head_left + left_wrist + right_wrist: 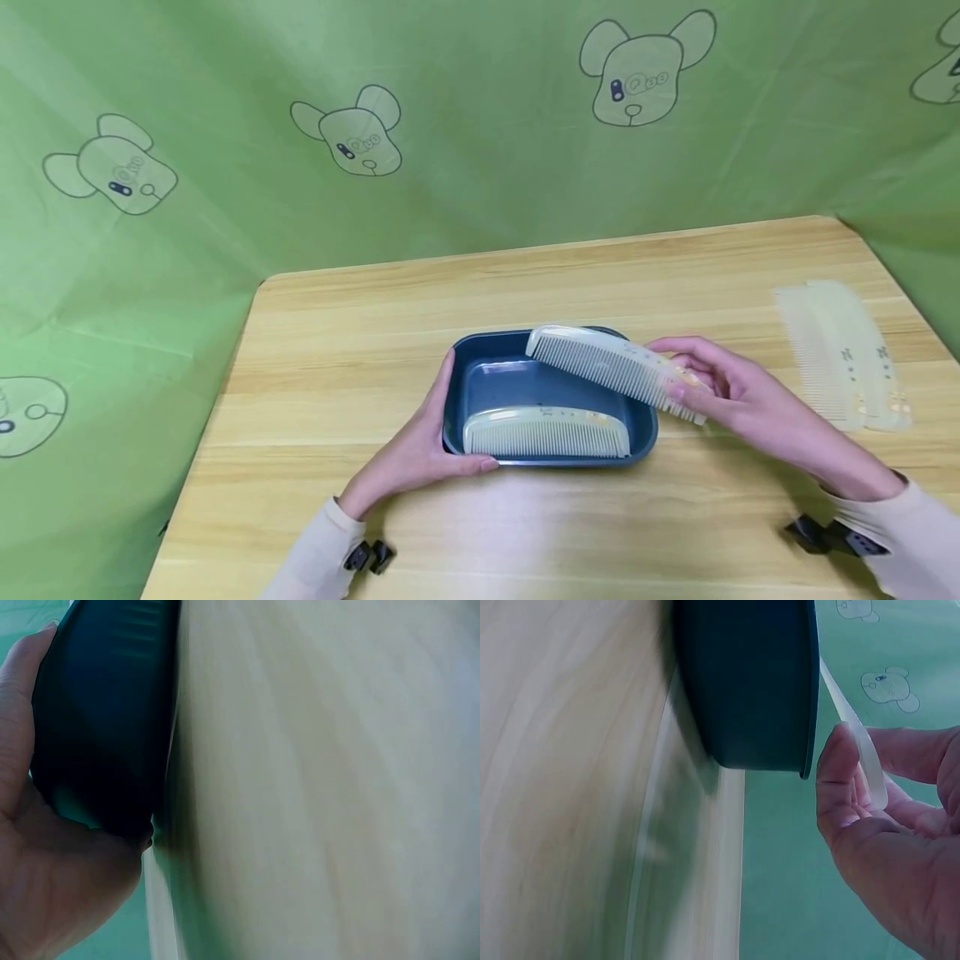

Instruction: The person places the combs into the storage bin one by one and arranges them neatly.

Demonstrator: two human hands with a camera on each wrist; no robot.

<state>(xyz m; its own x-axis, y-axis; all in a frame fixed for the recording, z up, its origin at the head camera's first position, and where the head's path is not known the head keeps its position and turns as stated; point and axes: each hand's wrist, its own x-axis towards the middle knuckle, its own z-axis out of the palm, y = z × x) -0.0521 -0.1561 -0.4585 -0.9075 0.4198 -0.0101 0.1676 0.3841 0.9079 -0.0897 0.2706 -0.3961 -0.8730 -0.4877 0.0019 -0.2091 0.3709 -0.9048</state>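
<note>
A dark blue rectangular box stands on the table. My left hand holds its near left corner, thumb along the front and fingers along the left side. In the left wrist view, that hand wraps the box's end. Inside the box, a pale translucent comb lies along the near wall, teeth toward me. My right hand pinches the end of a second comb between thumb and fingers. This comb slants over the box's far right part. The right wrist view shows the held comb edge-on beside the rim.
Two more pale combs lie overlapped on the table's right side. The wooden table has its far edge against a green curtain printed with animal heads. Black devices sit at both wrists.
</note>
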